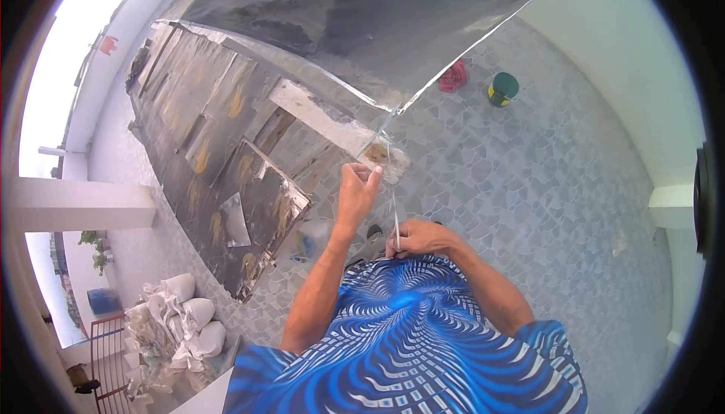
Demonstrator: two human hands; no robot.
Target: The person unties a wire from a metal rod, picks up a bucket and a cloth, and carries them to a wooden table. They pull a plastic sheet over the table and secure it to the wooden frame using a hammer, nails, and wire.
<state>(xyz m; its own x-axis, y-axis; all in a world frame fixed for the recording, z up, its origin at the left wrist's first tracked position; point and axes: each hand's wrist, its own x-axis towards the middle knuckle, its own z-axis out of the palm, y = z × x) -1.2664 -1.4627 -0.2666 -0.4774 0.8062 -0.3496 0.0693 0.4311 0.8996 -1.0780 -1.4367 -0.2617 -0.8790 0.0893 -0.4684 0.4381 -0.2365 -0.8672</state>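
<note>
A large silvery metal sheet (362,29) hangs at the top, with its lower corner pointing down toward my hands. My left hand (358,184) is raised just under that corner and pinches a thin pale strip (393,210) that runs down from it. My right hand (417,238) is closed on the lower end of the same strip, close to my chest. A worn white wooden beam (325,120) lies just behind my left hand.
Dark stained panels (219,150) lean in a row at left. A red cloth (454,76) and a green-lidded can (503,88) sit on the tiled floor at upper right. White filled sacks (185,316) pile at lower left. White walls ring the area.
</note>
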